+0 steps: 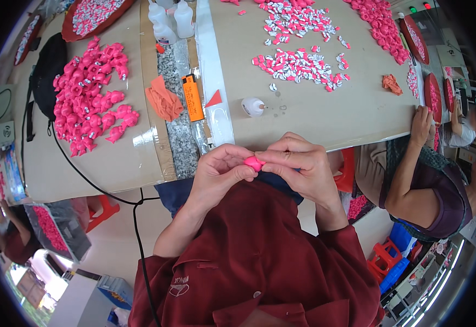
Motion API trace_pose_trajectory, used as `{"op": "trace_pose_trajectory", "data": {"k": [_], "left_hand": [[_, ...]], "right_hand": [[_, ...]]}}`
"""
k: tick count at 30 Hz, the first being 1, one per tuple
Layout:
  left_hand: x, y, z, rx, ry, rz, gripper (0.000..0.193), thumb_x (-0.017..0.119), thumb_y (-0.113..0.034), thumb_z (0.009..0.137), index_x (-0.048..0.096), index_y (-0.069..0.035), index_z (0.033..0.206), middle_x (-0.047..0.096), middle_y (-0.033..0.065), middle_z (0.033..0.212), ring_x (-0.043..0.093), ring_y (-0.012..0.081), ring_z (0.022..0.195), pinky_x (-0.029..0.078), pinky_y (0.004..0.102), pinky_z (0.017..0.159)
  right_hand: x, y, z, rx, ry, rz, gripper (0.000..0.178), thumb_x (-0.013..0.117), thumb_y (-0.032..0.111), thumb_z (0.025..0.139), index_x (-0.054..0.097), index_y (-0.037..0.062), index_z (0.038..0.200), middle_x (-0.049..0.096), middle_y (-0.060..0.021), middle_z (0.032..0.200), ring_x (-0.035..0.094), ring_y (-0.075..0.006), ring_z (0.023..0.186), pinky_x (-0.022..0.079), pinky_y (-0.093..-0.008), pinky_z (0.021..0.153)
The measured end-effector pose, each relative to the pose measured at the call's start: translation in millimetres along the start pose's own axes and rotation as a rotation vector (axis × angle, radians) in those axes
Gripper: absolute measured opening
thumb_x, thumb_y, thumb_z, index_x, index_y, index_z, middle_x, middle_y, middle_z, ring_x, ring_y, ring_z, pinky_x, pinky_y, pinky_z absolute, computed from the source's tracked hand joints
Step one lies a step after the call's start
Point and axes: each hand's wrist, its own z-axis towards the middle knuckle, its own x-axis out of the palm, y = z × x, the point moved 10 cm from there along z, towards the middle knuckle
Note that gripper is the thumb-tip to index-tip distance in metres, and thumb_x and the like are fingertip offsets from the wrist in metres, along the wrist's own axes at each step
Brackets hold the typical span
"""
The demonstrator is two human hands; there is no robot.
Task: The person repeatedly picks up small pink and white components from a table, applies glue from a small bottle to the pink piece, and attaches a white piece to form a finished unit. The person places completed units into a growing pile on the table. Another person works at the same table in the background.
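Note:
Just past the table's near edge, close to my body, both hands meet at a small rounded pink plastic piece. My left hand is closed on its left side between thumb and fingers. From the right, my right hand pinches at the piece's upper right edge; whether a separate small part sits in that pinch is hidden by the fingertips. A white squeeze bottle lies on the table beyond my hands. Farther off are small pink-and-white parts in loose piles.
Pink plastic figures are heaped at the left. Between them and the piles are an orange cloth, an orange box-shaped item and upright white bottles. A black cable hangs by my left arm. Another person sits at the right.

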Motion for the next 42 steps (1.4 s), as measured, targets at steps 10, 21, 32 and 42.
{"op": "trace_pose_trajectory", "data": {"k": [10, 21, 32, 42], "left_hand": [[3, 20, -1, -0.054, 0.003, -0.390, 0.018, 0.058, -0.003, 0.084, 0.055, 0.000, 0.102, 0.062, 0.0109, 0.093, 0.061, 0.0162, 0.084, 0.051, 0.0264, 0.072], [12, -10, -3, 0.166, 0.039, 0.007, 0.024, 0.060, 0.009, 0.078, 0.059, 0.003, 0.102, 0.058, 0.0112, 0.101, 0.059, 0.0154, 0.092, 0.051, 0.0261, 0.079], [7, -11, -5, 0.154, -0.006, 0.121, 0.021, 0.059, 0.009, 0.078, 0.063, 0.002, 0.098, 0.057, 0.0107, 0.101, 0.059, 0.0142, 0.086, 0.051, 0.0238, 0.076], [3, -18, -11, 0.199, -0.134, 0.308, 0.019, 0.060, 0.007, 0.079, 0.062, 0.003, 0.098, 0.058, 0.0123, 0.100, 0.060, 0.0155, 0.087, 0.052, 0.0239, 0.075]], "right_hand": [[9, 5, -12, -0.070, -0.129, -0.008, 0.033, 0.063, -0.006, 0.071, 0.067, 0.0082, 0.101, 0.055, -0.0042, 0.078, 0.051, -0.0160, 0.070, 0.044, -0.0250, 0.059], [7, -40, -11, 0.424, -0.018, 0.665, 0.010, 0.067, 0.001, 0.075, 0.069, 0.0019, 0.085, 0.060, -0.0058, 0.079, 0.058, -0.0094, 0.068, 0.043, -0.0214, 0.059], [21, -48, -19, 0.440, 0.011, 0.716, 0.005, 0.066, 0.003, 0.079, 0.065, -0.0017, 0.080, 0.062, -0.0032, 0.073, 0.056, -0.0057, 0.065, 0.043, -0.0191, 0.057], [21, -48, -24, 0.361, -0.118, 0.639, 0.006, 0.065, 0.005, 0.080, 0.062, 0.0000, 0.077, 0.060, -0.0003, 0.072, 0.048, -0.0006, 0.060, 0.036, -0.0165, 0.052]]}}
